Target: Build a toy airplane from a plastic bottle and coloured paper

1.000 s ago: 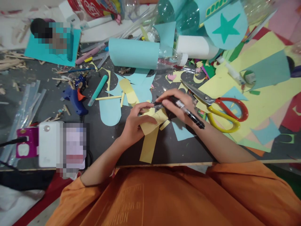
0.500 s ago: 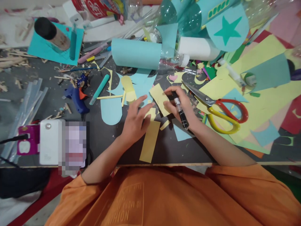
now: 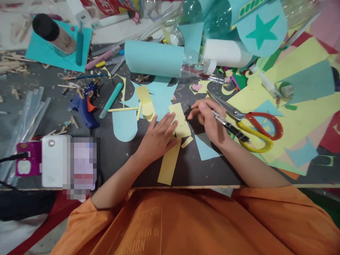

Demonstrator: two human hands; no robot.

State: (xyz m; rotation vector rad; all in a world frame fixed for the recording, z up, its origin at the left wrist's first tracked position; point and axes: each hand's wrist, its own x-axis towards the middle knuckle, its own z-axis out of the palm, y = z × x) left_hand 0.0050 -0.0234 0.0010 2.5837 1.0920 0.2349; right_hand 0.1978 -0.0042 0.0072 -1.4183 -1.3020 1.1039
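Note:
My left hand [image 3: 158, 136] lies flat with fingers stretched out, pressing a small yellow paper piece [image 3: 180, 122] onto the dark table [image 3: 117, 159]. My right hand [image 3: 208, 118] is closed on a black pen [image 3: 231, 128], its tip touching the right edge of that yellow piece. A longer yellow paper strip [image 3: 168, 164] lies under my left palm and reaches toward the table's front edge. A light blue triangle scrap [image 3: 204, 148] sits just below my right wrist.
Scissors [image 3: 252, 125] with red and yellow handles lie right of my right hand. A blue glue gun [image 3: 86, 109], a teal stick [image 3: 111, 100], a bottle wrapped in blue paper [image 3: 156, 58], coloured sheets [image 3: 294, 106] and a white device [image 3: 54, 161] crowd the table.
My right hand set the yellow piece down on the table and turned the pen tip onto it. My left hand slid right and flattened on the piece.

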